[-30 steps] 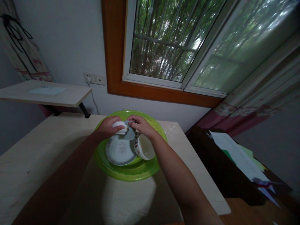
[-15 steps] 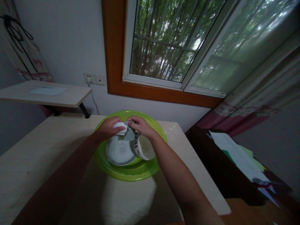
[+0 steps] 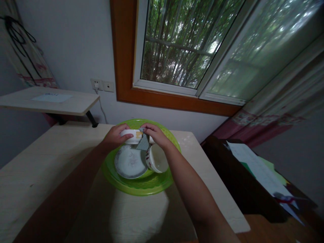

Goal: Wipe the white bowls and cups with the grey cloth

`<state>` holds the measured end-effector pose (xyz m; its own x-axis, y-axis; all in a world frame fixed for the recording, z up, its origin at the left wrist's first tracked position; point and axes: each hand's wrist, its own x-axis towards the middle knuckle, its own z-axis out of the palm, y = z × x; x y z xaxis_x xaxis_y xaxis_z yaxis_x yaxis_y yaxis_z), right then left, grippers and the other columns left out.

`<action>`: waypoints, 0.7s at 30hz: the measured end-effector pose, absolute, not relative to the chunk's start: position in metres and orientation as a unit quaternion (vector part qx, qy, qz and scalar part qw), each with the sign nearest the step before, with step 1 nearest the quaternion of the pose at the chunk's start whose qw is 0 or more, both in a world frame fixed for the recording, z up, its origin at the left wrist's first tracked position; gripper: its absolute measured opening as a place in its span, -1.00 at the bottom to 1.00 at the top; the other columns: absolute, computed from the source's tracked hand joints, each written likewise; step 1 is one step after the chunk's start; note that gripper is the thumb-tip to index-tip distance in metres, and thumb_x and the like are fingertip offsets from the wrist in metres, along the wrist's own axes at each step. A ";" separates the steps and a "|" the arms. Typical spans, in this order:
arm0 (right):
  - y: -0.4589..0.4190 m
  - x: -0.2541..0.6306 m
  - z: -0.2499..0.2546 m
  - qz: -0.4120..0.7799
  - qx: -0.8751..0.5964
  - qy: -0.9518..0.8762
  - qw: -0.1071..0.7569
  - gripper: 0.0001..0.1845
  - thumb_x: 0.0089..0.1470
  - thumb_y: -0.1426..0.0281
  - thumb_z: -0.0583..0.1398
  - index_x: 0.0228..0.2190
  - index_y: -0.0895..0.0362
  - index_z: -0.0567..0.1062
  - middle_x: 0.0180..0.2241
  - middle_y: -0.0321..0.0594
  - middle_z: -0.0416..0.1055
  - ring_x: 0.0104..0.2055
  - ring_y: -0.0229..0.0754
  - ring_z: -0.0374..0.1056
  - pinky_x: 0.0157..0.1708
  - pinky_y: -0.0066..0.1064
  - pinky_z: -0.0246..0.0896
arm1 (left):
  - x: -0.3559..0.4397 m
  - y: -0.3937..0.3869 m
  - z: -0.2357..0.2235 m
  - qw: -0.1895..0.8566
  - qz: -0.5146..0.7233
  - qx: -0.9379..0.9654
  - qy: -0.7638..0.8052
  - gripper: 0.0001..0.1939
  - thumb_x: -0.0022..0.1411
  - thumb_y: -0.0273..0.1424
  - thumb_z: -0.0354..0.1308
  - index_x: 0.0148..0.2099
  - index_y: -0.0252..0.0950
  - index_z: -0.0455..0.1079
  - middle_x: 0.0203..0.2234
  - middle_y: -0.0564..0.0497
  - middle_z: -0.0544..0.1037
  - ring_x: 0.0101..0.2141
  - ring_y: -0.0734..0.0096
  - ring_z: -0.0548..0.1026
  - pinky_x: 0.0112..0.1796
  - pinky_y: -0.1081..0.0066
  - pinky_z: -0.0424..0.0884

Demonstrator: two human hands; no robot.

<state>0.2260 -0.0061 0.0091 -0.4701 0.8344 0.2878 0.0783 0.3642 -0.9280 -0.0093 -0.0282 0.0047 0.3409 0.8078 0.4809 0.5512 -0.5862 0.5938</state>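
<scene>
My left hand (image 3: 116,136) is closed on the left side of a white bowl (image 3: 131,136), which has a yellow mark on its outer wall. In my right hand (image 3: 154,134) a grey cloth (image 3: 143,142) is pinched, and it lies against the bowl and hangs down in front of it. Both hands are over a green basin (image 3: 138,189). Below them in the basin are a white plate (image 3: 130,163) with a faint floral print and a cup-like bowl (image 3: 159,159) with red marks, tilted on its side. My right hand hides part of the held bowl.
The basin stands on a pale wooden table (image 3: 60,158). A raised shelf (image 3: 73,106) with a paper on it is at the left, near a wall socket (image 3: 97,84). Behind is a window (image 3: 182,50). Papers (image 3: 255,168) lie on a dark surface at the right.
The held bowl has turned so more of its side and the yellow mark show. My right hand and the cloth have shifted slightly right; my left hand has moved little.
</scene>
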 end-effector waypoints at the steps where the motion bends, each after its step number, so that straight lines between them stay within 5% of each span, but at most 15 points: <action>1: -0.006 0.226 0.009 0.468 -0.316 -0.718 0.407 -0.80 0.05 0.28 0.19 -0.32 0.14 0.50 -0.41 -0.34 0.37 -0.36 -0.28 0.24 -0.34 -0.47 0.11 | -0.010 -0.028 0.005 0.168 0.388 0.801 0.423 -0.59 0.17 -0.03 0.12 -0.30 -0.33 0.40 -0.47 0.06 0.46 -0.45 0.42 0.36 -0.38 0.44 0.24; 21: -0.017 0.212 0.010 0.448 -0.329 -0.758 0.342 -0.60 0.09 0.04 0.22 -0.34 0.14 0.49 -0.44 -0.34 0.34 -0.40 -0.30 0.19 -0.42 -0.49 0.06 | -0.002 -0.027 0.003 0.142 0.341 0.834 0.411 -0.61 0.18 -0.02 0.13 -0.30 -0.29 0.38 -0.43 0.02 0.47 -0.36 0.33 0.41 -0.30 0.38 0.28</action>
